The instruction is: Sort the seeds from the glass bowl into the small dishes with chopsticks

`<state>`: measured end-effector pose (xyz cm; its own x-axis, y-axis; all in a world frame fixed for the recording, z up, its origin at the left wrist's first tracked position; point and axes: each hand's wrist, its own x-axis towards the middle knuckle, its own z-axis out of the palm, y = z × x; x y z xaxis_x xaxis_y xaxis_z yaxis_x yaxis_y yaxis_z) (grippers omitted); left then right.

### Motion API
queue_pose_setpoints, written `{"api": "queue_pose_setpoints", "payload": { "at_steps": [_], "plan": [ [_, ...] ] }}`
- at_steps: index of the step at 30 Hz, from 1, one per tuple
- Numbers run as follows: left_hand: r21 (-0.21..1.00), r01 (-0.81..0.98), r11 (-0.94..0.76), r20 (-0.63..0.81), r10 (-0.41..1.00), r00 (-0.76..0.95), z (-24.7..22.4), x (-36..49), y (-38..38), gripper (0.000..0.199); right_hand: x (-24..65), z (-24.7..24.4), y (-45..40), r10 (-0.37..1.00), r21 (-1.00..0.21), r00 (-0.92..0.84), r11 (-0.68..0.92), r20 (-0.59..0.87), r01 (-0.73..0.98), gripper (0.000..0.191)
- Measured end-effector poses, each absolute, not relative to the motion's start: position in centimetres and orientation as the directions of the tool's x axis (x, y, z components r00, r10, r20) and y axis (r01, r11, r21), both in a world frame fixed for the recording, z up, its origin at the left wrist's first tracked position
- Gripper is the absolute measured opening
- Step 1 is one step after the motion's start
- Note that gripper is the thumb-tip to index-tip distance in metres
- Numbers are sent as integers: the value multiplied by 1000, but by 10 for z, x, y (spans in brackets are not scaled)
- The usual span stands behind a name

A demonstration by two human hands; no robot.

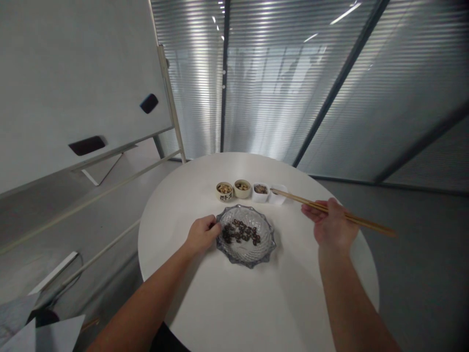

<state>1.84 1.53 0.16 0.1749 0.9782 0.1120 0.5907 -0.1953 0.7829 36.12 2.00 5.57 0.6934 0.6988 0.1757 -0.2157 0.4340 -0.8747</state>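
Note:
A ribbed glass plate [245,235] sits on the round white table [234,298], holding a loose heap of dark seeds [241,232]. My left hand [201,234] rests at the plate's near-left rim, its bunched fingertips close to the seeds. Whether they pinch anything, I cannot tell. My right hand [330,225] is raised to the right of the plate, gripping a pair of long wooden chopsticks [311,205]. Their tips point left, reaching a small white dish [279,194].
Beyond the plate stand a lettered cream bowl [224,191] and a plain cream bowl [242,188] of pale nuts, plus a white square dish [261,192] of dark pieces. A whiteboard on a stand [84,83] looms left; ribbed glass walls [267,83] stand behind.

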Motion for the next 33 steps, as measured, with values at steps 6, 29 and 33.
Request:
{"api": "queue_pose_setpoints", "payload": {
  "at_steps": [6, 29, 33],
  "plan": [
    [784, 591, -191, 108, 979, 173, 5, 19, 15, 30, 380, 42, 42, 608, -889, 770, 440, 191, -126, 32],
    [786, 586, -196, 112, 978, 177, 1, 19, 16, 29, 307, 43, -9, 986, -973, 133, 128, 104, -193, 61],
    [777, 598, -196, 115, 978, 172, -1, 19, 15, 28, 302, 40, -9, 990, -985, 120, 91, 74, -143, 65]
  ]
}}
